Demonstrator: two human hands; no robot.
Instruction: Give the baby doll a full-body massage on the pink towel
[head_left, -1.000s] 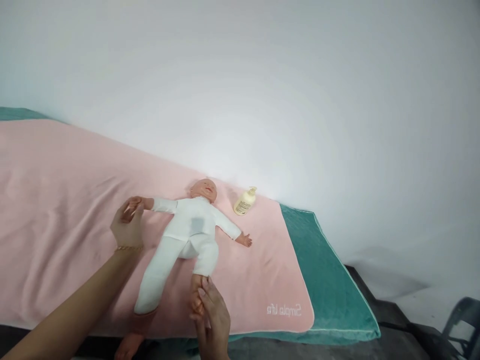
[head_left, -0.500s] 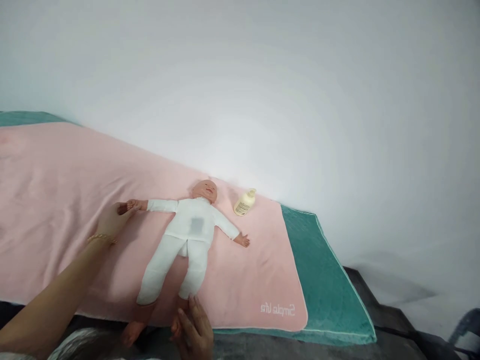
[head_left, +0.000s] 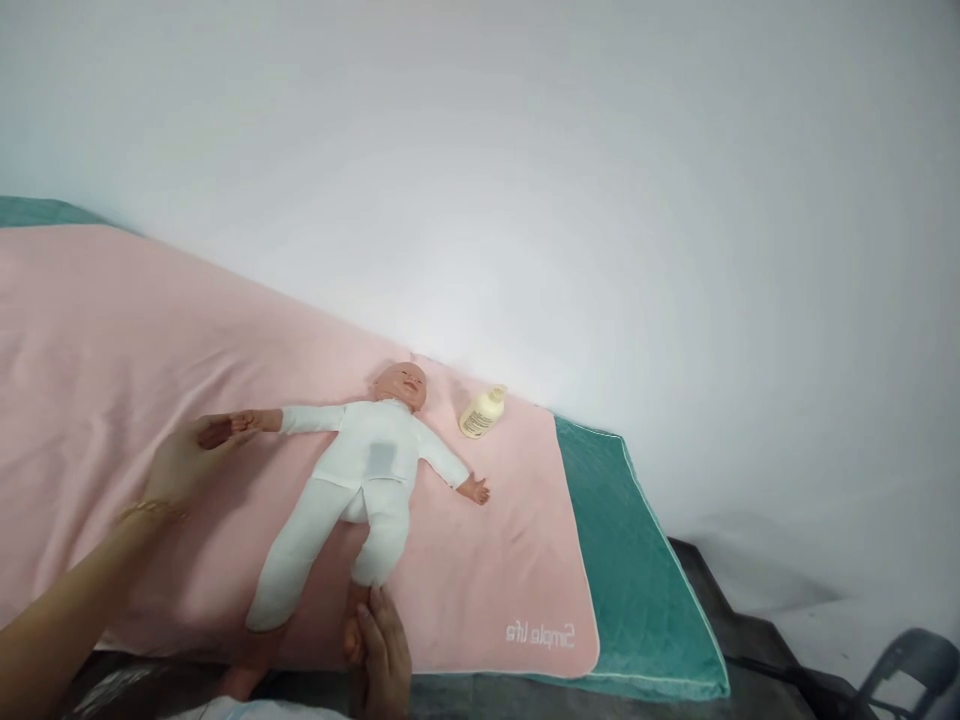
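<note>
A baby doll [head_left: 377,455] with a bald head and white cloth torso, arms and legs lies on its back on a pink blanket [head_left: 480,560]. Its arms are spread wide. My left hand [head_left: 184,455], with a bracelet at the wrist, pinches the doll's hand [head_left: 244,421] on the left side. Near the front edge my right hand [head_left: 386,645] is closed around the doll's foot [head_left: 354,630] on the right. The other leg stretches toward me, its foot cut off low in the view. Beyond the doll's free arm, a cream pump bottle [head_left: 482,413] rests near the wall.
Under the blanket is a green padded mat [head_left: 630,570], showing at the right and far left. A white wall [head_left: 525,200] borders the back. Mirrored "Simple life" lettering marks the blanket's corner. A dark folding chair [head_left: 911,665] stands at lower right.
My left hand has moved left, keeping the doll's hand in its fingers. The doll's legs look further apart, and the foot in my right hand has shifted slightly. The view has shifted a little.
</note>
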